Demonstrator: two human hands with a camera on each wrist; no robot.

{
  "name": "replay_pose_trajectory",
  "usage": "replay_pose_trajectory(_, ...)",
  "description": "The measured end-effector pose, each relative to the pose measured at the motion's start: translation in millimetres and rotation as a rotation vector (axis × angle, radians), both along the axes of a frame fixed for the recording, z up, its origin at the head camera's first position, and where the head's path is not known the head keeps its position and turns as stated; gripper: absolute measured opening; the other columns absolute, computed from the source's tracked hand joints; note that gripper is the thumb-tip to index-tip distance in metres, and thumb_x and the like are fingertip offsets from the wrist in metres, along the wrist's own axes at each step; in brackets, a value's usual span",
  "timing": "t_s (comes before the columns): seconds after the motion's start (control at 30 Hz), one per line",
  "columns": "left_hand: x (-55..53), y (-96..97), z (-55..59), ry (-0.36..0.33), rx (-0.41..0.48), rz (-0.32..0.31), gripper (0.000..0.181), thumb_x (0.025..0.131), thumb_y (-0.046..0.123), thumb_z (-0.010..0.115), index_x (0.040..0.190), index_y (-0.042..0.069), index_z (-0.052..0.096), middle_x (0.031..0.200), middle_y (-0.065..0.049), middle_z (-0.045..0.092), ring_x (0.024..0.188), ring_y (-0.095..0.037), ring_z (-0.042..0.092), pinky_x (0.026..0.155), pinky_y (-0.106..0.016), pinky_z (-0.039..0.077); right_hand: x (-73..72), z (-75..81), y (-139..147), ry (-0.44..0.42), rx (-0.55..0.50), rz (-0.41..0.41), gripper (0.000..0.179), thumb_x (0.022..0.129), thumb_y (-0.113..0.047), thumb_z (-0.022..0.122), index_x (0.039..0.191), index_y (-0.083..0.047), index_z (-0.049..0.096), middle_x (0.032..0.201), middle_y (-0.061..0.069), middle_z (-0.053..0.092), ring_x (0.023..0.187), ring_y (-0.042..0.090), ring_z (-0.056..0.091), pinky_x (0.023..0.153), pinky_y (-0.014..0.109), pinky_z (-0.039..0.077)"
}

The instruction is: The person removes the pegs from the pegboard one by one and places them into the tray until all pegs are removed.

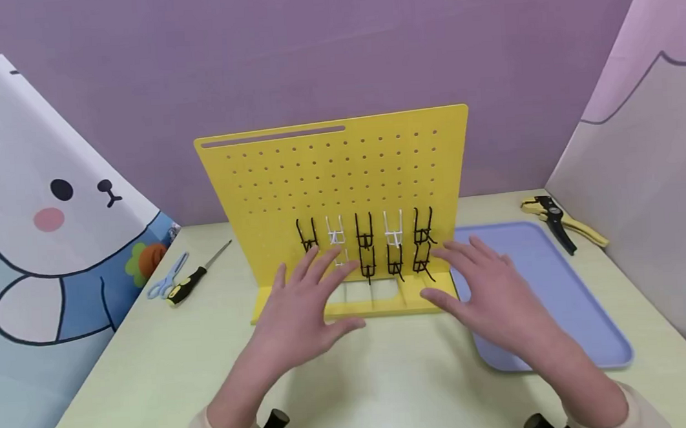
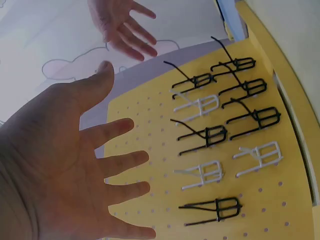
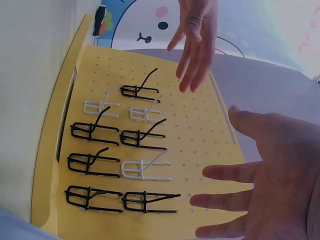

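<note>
A yellow pegboard [image 1: 319, 196] stands upright on its base, with several black wire hooks [image 1: 366, 240] and white wire hooks [image 1: 393, 239] in two rows on its lower half. My left hand [image 1: 298, 316] hovers in front of the board's lower left, fingers spread, overlapping some hooks in the head view. Across from it, my right hand [image 1: 493, 293] is held before the lower right corner, thumb apart from the fingers. Both palms show empty in the wrist views, where the left palm [image 2: 60, 150] and right palm [image 3: 285, 175] are apart from the hooks.
A blue tray [image 1: 544, 281] lies on the table to the right, partly under the right hand. Behind it are yellow-black wire strippers [image 1: 558, 219]. On the left lie blue scissors [image 1: 168, 278] and a screwdriver [image 1: 189, 285]. A purple wall [image 1: 334, 53] rises behind the board.
</note>
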State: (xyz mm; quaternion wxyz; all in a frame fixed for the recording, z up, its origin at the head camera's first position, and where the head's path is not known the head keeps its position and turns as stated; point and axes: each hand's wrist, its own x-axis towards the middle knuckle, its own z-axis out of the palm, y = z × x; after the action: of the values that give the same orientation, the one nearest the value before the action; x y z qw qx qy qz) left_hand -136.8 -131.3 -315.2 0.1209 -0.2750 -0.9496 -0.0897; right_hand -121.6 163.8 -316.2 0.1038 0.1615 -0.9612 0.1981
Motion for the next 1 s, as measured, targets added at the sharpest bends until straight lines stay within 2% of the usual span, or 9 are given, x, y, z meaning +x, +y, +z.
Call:
replay_pose_trajectory(0.13, -5.0, -10.0, 3.5, 0.005, 0.104, 0.004, 0.071, 0.089, 0.055, 0.072, 0.15, 0.027, 0.048, 0.157, -0.002, 0.042, 0.144, -0.031, 0.036, 0.112, -0.07, 0.022, -2.8, -0.4, 3.5, 0.042, -0.06, 0.023, 0.059, 0.098, -0.052, 0.063, 0.137, -0.008, 0.06, 0.143, 0.016, 0.055, 0.14, 0.045, 0.037, 0.109, 0.065, 0.031)
replay_pose_trajectory(0.33, -17.5, -27.8, 12.1, -0.007, 0.344, -0.008, 0.049, 0.097, 0.036, 0.07, 0.139, 0.013, 0.059, 0.146, -0.009, 0.054, 0.137, -0.031, 0.046, 0.113, -0.055, 0.033, -16.4, 1.3, 16.3, 0.061, -0.172, 0.049, 0.042, 0.1, -0.037, 0.065, 0.13, -0.008, 0.065, 0.134, 0.016, 0.063, 0.129, 0.041, 0.052, 0.106, 0.061, 0.038)
replay_pose_trajectory(0.5, -33.4, -44.2, 18.1, 0.01, 0.526, 0.008, 0.037, 0.098, 0.022, 0.07, 0.132, 0.007, 0.063, 0.137, -0.011, 0.061, 0.129, -0.03, 0.053, 0.109, -0.051, 0.041, -31.0, 1.6, 28.8, 0.038, -0.299, 0.044, 0.033, 0.102, -0.033, 0.064, 0.122, -0.008, 0.07, 0.124, 0.011, 0.069, 0.119, 0.035, 0.06, 0.098, 0.056, 0.047)
replay_pose_trajectory(0.67, -48.9, -59.7, 19.9, -0.006, 0.64, 0.095, 0.032, 0.101, 0.019, 0.066, 0.129, 0.005, 0.064, 0.131, -0.011, 0.064, 0.123, -0.031, 0.057, 0.101, -0.051, 0.048, -48.1, -2.2, 34.1, -0.055, -0.361, 0.007, 0.035, 0.102, -0.036, 0.062, 0.119, -0.007, 0.07, 0.121, 0.012, 0.07, 0.112, 0.032, 0.064, 0.093, 0.051, 0.053)
replay_pose_trajectory(0.8, -60.5, -70.3, 19.8, -0.002, 0.717, 0.178, 0.031, 0.102, 0.021, 0.064, 0.128, 0.003, 0.064, 0.127, -0.012, 0.066, 0.119, -0.028, 0.059, 0.099, -0.048, 0.05, -63.2, -6.6, 34.0, -0.09, -0.4, -0.044, 0.037, 0.103, -0.038, 0.06, 0.119, -0.007, 0.07, 0.119, 0.012, 0.07, 0.111, 0.033, 0.065, 0.09, 0.051, 0.053)
replay_pose_trajectory(1.0, -74.4, -83.4, 20.5, 0.005, 0.887, 0.374, 0.032, 0.101, 0.025, 0.066, 0.125, 0.005, 0.065, 0.121, -0.007, 0.066, 0.115, -0.018, 0.058, 0.1, -0.039, 0.05, -80.6, -19.2, 29.0, -0.07, -0.442, -0.1, 0.029, 0.102, -0.031, 0.063, 0.116, -0.006, 0.07, 0.113, 0.013, 0.071, 0.112, 0.035, 0.063, 0.088, 0.053, 0.051)
